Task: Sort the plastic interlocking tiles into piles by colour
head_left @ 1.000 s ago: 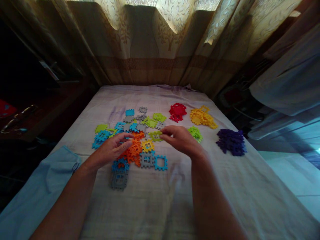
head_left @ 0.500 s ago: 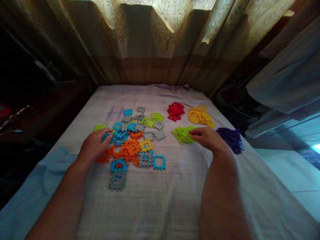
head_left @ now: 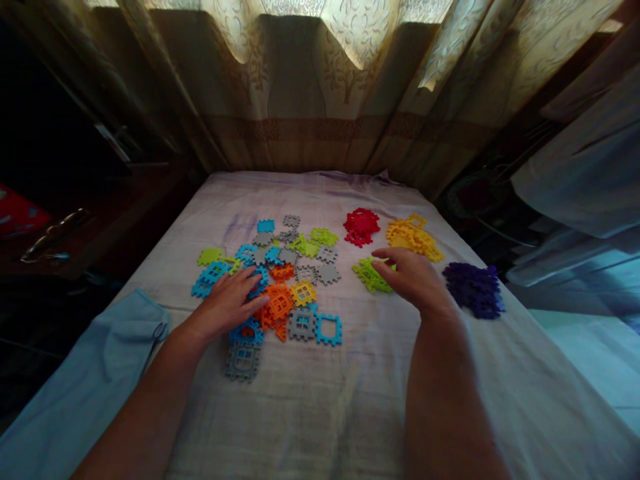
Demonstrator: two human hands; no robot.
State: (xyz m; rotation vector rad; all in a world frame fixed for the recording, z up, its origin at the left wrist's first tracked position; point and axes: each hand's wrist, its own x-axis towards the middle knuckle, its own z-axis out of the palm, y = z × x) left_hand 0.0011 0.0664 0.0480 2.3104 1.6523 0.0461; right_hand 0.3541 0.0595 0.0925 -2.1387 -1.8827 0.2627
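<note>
My left hand (head_left: 227, 303) is spread open over the mixed pile, its fingers above blue and orange interlocking building tiles. Orange tiles (head_left: 278, 301) lie at its thumb, partly covered by it, and blue tiles (head_left: 209, 280) lie beside its wrist side. My right hand (head_left: 407, 277) hovers by a heap of lime green tiles (head_left: 373, 275), thumb and fingers apart, and hides the heap's right side. Around the mixed pile are grey tiles (head_left: 328, 273), a yellow window tile (head_left: 303, 293), a blue square frame (head_left: 329, 329) and a grey window tile (head_left: 243, 362).
Sorted heaps of red tiles (head_left: 361, 225), yellow tiles (head_left: 413, 238) and dark purple tiles (head_left: 474, 289) sit on the right of the sheet-covered surface (head_left: 310, 413). A light blue cloth (head_left: 107, 360) lies at the left edge. A curtain (head_left: 295, 87) hangs behind.
My left hand has moved right, from the blue tiles and lime tile at the pile's left to over the orange ones. My right hand's fingers have parted beside the green heap. The view has shifted slightly.
</note>
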